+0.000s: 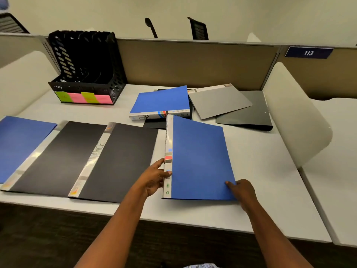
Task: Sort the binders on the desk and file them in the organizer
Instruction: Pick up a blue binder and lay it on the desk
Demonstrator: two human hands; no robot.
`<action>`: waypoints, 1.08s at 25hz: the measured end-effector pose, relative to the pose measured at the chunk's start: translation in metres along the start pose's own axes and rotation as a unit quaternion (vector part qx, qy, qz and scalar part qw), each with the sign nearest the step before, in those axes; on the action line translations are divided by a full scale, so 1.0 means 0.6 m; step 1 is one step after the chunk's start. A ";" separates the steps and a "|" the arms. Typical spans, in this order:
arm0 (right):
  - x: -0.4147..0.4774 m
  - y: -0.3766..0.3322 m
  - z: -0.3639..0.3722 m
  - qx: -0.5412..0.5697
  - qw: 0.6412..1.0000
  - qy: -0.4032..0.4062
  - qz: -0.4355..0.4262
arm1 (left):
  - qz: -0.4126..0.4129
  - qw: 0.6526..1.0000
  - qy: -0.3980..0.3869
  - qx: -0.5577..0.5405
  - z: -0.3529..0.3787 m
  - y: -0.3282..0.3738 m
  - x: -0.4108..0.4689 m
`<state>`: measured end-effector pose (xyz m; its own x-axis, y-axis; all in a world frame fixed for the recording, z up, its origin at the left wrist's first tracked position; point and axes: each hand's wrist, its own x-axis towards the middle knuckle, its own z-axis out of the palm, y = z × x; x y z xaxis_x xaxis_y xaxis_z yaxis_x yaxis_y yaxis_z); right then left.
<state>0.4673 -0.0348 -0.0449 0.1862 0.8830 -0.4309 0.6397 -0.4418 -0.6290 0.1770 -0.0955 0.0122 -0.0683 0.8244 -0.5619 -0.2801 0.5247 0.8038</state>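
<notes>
A blue binder is tilted up off the desk near the front, spine to the left. My left hand grips its spine low down, and my right hand pinches its lower right corner. To the left lie a black binder marked FINANCE, a second black binder and a blue binder, side by side and overlapping. Behind is a loose pile: a blue binder marked HR, a grey one and a dark one. The black organizer stands at the back left.
Green and pink sticky notes line the organizer's front. A tan partition closes the back of the white desk. A curved white divider bounds the right side. Chair backs show beyond the partition.
</notes>
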 end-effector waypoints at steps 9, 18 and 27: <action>-0.037 -0.023 0.051 -0.168 0.985 -0.010 -0.038 | -0.060 0.980 0.063 0.180 -0.083 0.005 0.030; -0.069 -0.037 0.084 -0.112 0.993 0.046 0.004 | -0.001 0.951 0.072 0.300 -0.097 0.009 0.045; -0.076 -0.048 0.078 -0.140 0.986 0.086 0.016 | -0.009 0.865 0.091 0.493 -0.071 0.029 0.063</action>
<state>0.4053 -0.0697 -0.0373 0.3178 0.8942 -0.3151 0.8083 -0.4293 -0.4029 0.1287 -0.0643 -0.0030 -0.2464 0.8142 -0.5257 0.6644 0.5368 0.5200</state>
